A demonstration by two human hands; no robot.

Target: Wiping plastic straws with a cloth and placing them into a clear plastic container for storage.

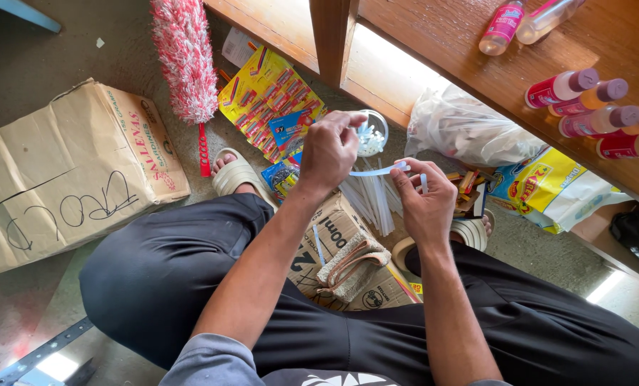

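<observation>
Your left hand [328, 149] and right hand [426, 200] pinch, with closed fingers, the two ends of one thin pale-blue plastic strip [376, 171]. It looks light and bendy; hold it at the ends. Below lies a loose bundle of white strips [373, 204], too many to count, and beyond it one small clear cup [371, 132].

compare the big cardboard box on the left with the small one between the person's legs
The big cardboard box lies flattened on the floor, plain tan with a hand-drawn scrawl. The small cardboard box sits between the legs and carries a woven pouch and thin white strips. Both are brown printed cardboard.
</observation>
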